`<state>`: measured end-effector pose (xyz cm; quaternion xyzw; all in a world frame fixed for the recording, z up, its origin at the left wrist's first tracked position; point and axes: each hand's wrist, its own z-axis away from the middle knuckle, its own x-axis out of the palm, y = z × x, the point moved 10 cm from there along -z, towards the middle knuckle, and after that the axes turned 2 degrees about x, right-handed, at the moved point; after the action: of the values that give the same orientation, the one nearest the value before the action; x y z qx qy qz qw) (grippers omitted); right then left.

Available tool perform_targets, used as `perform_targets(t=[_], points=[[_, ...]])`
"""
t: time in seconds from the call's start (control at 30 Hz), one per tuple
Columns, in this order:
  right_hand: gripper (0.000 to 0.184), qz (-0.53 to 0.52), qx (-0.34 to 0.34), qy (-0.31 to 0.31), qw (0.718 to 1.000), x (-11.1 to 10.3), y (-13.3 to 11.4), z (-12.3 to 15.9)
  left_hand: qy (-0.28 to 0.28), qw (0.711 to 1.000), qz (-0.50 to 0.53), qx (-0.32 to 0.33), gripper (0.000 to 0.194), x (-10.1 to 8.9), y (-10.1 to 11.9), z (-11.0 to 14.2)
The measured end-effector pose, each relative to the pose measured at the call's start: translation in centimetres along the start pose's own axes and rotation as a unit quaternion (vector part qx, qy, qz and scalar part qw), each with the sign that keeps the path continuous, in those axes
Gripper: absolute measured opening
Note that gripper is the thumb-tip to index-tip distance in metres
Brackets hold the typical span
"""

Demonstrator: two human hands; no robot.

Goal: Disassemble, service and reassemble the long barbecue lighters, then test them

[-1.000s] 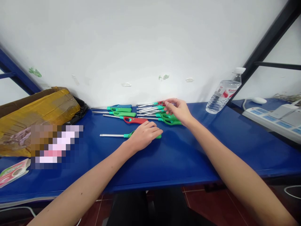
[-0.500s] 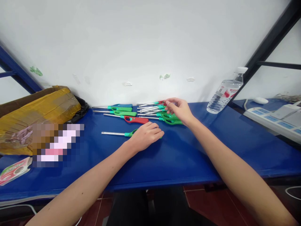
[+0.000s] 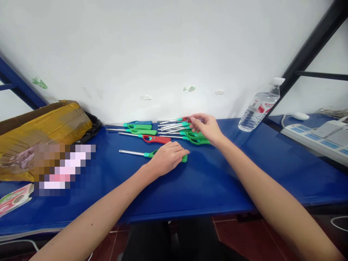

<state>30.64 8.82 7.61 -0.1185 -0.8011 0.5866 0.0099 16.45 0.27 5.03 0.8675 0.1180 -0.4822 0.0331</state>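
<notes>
My left hand (image 3: 169,156) is closed over a green gas lighter (image 3: 132,152) near the middle of the blue table. Its metal barrel points left, and the end of its handle shows past my fingers. Farther back, my right hand (image 3: 207,127) is bent over a pile of gas lighters, thumb and fingertips closed at the handle of a red lighter (image 3: 185,118). Green lighters (image 3: 197,137) lie just under and in front of that hand, partly hidden by it. To the left lie a blue lighter (image 3: 144,122), a green lighter (image 3: 148,132) and another red lighter (image 3: 160,139), roughly parallel.
A taped cardboard box (image 3: 51,123) stands at the left, with a blurred patch and a printed card (image 3: 16,199) in front. On the right are a water bottle (image 3: 258,108) and a white power strip (image 3: 312,139). A white wall (image 3: 174,54) closes the back.
The green lighter under my left hand has turned slightly, its barrel tip now a little farther back. More of its handle end shows. My right hand has stayed almost still.
</notes>
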Motion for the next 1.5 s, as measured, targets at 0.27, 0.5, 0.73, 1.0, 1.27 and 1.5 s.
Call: perform_targets(t=[0.27, 0.5, 0.73, 1.0, 1.27, 1.5], points=[[0.033, 0.001, 0.01, -0.003, 1.0, 0.0, 0.1, 0.0, -0.029, 0.997, -0.051, 0.044, 0.03, -0.2, 0.9, -0.2], [0.033, -0.008, 0.011, 0.004, 1.0, 0.0, 0.1, 0.0, -0.037, 0.995, -0.069, 0.062, 0.028, -0.1, 1.4, -0.3], [0.031, -0.01, 0.006, 0.002, 1.0, 0.0, 0.0, 0.0, -0.044, 0.997, -0.045, 0.042, 0.026, 0.0, 1.2, -0.2], [0.029, -0.007, 0.001, 0.001, 1.0, -0.1, 0.1, -0.1, -0.052, 0.997, -0.026, 0.042, 0.027, -0.2, 1.7, -0.2], [0.025, -0.01, -0.002, 0.001, 1.0, -0.1, 0.1, -0.1, -0.042, 0.999, -0.003, 0.028, 0.027, -0.3, 1.5, -0.1], [0.027, -0.019, 0.0, 0.004, 1.0, -0.1, 0.0, -0.1, -0.009, 1.0, 0.001, 0.012, 0.025, -0.7, 1.0, 0.0]])
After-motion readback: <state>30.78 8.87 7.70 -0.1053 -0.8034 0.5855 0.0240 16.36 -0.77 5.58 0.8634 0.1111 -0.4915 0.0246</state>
